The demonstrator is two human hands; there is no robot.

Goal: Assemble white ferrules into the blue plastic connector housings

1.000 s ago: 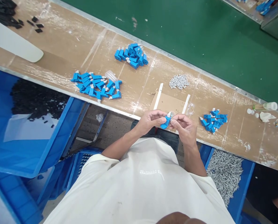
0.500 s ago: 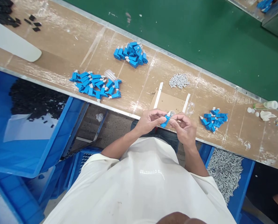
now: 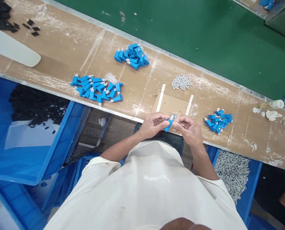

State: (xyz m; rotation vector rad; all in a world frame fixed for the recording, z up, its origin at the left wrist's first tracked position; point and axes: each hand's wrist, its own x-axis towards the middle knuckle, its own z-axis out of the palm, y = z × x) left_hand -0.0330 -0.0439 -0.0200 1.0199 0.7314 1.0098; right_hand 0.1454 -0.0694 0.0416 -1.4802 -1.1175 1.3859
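Pale-tipped blue part point(image 3: 168, 126), held two-handed over the near edge of the table point(image 3: 128, 99)
Grip: left hand point(image 3: 154, 125) clamped on one side, right hand point(image 3: 189, 129) pinched on the other, presumably to steady it; grey pieces point(image 3: 182, 82) heaped beyond, likely for easy reach; the hands hide much of the part, and a clear round item point(image 3: 175, 115) behind is hard to identify

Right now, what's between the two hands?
A small blue piece is between the left hand and the right hand; the head view shows it.
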